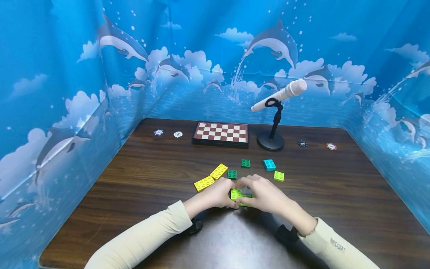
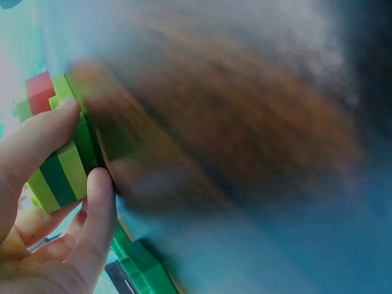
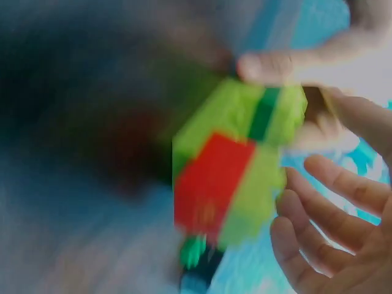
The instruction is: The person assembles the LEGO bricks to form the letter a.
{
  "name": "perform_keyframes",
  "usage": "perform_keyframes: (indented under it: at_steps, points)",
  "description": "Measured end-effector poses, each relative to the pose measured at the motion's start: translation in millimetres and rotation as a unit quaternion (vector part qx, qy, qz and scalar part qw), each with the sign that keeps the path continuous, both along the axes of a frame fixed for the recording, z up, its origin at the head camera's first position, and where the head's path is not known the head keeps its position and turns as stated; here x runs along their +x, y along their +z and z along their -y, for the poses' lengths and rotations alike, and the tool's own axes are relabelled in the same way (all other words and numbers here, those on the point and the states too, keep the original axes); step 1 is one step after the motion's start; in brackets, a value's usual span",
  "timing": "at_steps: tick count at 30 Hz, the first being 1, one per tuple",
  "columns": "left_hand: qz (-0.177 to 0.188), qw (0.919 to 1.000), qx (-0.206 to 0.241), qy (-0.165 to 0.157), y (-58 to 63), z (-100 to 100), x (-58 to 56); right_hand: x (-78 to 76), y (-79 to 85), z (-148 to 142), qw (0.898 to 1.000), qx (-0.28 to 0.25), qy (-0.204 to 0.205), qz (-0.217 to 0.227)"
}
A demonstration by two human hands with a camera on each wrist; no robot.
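My left hand [image 1: 220,192] grips a block build [image 2: 67,165] of lime, dark green and red toy bricks, its thumb on one side and fingers on the other. In the head view, a lime brick [image 1: 236,194] of this build shows between the hands; the rest is partly hidden by them. My right hand [image 1: 265,192] arches over the build's right side, thumb across its front. In the right wrist view, the right fingers [image 3: 324,226] are spread and loosely bent, tips right at the lime side. A red brick [image 3: 214,177] faces that camera.
Beyond the hands lie yellow bricks [image 1: 204,184], dark green bricks [image 1: 245,163], a teal brick [image 1: 269,165] and a lime brick [image 1: 279,176]. Farther back are a chessboard [image 1: 221,133], a white microphone [image 1: 282,95] on a black stand [image 1: 270,141], and several poker chips [image 1: 178,134].
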State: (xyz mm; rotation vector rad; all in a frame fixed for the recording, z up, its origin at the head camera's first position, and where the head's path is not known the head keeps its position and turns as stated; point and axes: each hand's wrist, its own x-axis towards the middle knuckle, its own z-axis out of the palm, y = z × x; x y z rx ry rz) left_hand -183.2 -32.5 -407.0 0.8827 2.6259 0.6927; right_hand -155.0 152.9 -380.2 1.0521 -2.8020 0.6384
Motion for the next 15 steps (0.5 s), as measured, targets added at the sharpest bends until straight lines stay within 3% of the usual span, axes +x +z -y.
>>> perform_keyframes:
  at_steps: [3,9,15]
  points:
    - [0.007,1.0000,0.000,0.002,-0.3,0.7,-1.2,-7.6,3.9,-19.5,0.998,-0.036,-0.043,0.014]
    - [0.003,1.0000,-0.003,0.007,0.4,0.3,-1.4,-36.4,-5.4,-78.1,0.988,-0.031,-0.148,0.007]
    - [0.001,0.9999,-0.012,0.001,1.1,-0.1,-0.1,-55.5,-19.7,-116.6,0.982,0.013,-0.180,0.048]
